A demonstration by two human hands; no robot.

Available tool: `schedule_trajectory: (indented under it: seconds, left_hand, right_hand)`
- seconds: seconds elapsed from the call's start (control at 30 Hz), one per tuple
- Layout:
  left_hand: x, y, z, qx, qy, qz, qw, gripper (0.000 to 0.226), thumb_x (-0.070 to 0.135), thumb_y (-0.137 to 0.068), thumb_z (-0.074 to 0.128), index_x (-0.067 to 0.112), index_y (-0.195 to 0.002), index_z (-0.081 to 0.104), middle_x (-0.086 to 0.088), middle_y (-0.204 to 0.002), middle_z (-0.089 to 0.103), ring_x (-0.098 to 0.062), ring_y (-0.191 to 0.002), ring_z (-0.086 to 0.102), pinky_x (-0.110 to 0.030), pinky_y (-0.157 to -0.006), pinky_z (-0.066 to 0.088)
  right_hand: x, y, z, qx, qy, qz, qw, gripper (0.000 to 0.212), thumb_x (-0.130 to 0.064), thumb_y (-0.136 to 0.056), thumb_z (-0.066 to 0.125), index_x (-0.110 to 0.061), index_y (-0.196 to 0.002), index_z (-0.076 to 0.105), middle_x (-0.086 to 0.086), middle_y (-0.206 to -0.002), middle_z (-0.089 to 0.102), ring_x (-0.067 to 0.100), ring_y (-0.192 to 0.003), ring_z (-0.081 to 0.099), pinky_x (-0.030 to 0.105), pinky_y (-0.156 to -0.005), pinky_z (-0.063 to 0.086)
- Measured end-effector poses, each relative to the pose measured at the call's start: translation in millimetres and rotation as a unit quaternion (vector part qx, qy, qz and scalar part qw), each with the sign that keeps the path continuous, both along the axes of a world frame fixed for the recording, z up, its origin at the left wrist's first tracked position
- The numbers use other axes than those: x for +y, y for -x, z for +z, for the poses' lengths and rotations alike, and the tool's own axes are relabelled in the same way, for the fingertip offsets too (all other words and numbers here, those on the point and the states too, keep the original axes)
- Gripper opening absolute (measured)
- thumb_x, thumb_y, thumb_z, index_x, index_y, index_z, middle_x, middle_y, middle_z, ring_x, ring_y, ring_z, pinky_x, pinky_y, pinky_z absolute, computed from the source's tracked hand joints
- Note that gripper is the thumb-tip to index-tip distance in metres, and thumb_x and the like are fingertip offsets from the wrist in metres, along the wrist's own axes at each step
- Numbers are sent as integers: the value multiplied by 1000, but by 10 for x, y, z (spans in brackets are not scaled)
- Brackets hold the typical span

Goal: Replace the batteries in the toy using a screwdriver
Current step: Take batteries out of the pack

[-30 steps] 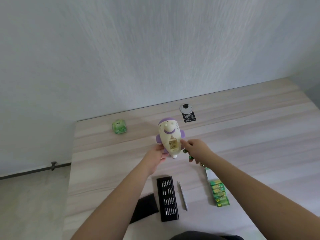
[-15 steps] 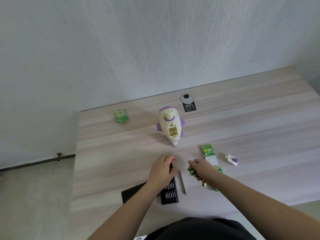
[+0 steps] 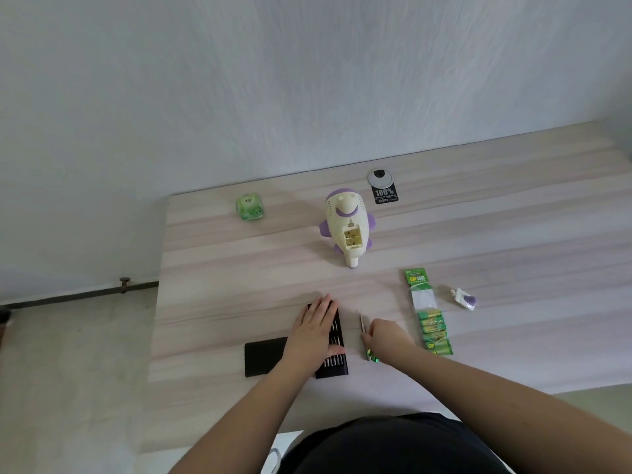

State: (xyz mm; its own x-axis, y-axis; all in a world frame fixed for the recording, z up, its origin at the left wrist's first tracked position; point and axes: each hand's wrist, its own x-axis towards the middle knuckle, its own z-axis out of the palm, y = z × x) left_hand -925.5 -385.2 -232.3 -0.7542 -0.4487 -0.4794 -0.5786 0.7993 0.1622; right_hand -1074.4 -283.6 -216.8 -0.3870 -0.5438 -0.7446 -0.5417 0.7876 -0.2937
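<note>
The white and purple toy (image 3: 346,224) lies on the table (image 3: 513,217) with its battery compartment open and facing up. My left hand (image 3: 316,331) rests flat with straight fingers on the black screwdriver bit case (image 3: 337,357). My right hand (image 3: 384,338) is curled round green batteries (image 3: 372,356) and sits beside the thin silver screwdriver (image 3: 361,322). A strip pack of green batteries (image 3: 429,316) lies to the right of that hand. The small white and purple battery cover (image 3: 463,298) lies further right.
A green cube-shaped object (image 3: 249,206) sits at the far left of the table. A round grey cable grommet (image 3: 379,176) and a black "100%" sticker (image 3: 384,195) are behind the toy. The case's black lid (image 3: 265,359) lies left of the bit case.
Both hands let go of the toy and drew back toward me. The left hand settled on the bit case; the right hand, still holding batteries, came down beside the screwdriver.
</note>
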Motion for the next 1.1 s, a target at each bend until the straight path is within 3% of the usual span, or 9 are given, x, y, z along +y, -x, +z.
schedule_trajectory:
  seconds: [0.2,0.33,0.67,0.77,0.9,1.0,1.1]
  left_hand:
    - [-83,-92,7,-1,0,2,1000,95,61,-90,48,19,-155,-8,2,-162,-15,-18,-150,-11,-37,-120,-2]
    - [-102,-117,-6,4,0,-5,1000,96,62,-89,48,19,-155,-6,1,-163,-13,-18,-150,-10,-37,-120,-2]
    - [-106,-121,-9,8,-6,-4,1000,95,61,-90,48,19,-155,-6,2,-163,-14,-18,-150,-11,-39,-121,-1]
    - [-115,-123,1,13,-11,-5,1000,95,61,-90,49,19,-155,-6,2,-162,-17,-18,-149,-13,-39,-121,-2]
    - [-70,-143,10,67,-18,-30,997,94,60,-90,49,22,-155,-7,4,-158,-26,-16,-146,-22,-38,-121,-5]
    - [36,-93,51,108,-31,-35,993,88,52,-92,52,25,-155,-3,5,-162,-16,-15,-149,-14,-33,-118,-5]
    - [124,8,81,110,-42,-29,993,79,45,-94,52,24,-155,6,3,-163,-1,-17,-150,1,-36,-120,6]
  right_hand:
    - [-50,-61,-7,8,-4,13,1000,28,-29,-97,44,-7,-100,61,14,-107,67,29,-101,62,30,-75,46]
    - [-98,-138,-9,10,0,31,999,20,-29,-98,43,-13,-89,51,14,-108,67,30,-102,62,30,-74,44]
    - [-166,-251,-30,14,18,34,999,23,-36,-98,45,-16,-89,49,12,-105,68,29,-97,62,30,-70,39]
    - [-120,-188,-16,8,31,-11,999,30,-41,-98,45,-14,-87,50,8,-91,65,23,-79,54,28,-64,38]
    - [-17,19,-4,-5,80,-135,988,33,-42,-98,46,-13,-85,54,3,-75,58,22,-73,56,27,-58,40]
    - [31,176,-17,-9,77,-183,980,33,-42,-98,44,-12,-93,57,6,-76,59,26,-72,58,27,-55,41]
    - [28,229,-27,-7,83,-195,977,31,-42,-95,49,-13,-101,58,8,-84,61,25,-71,59,26,-48,40]
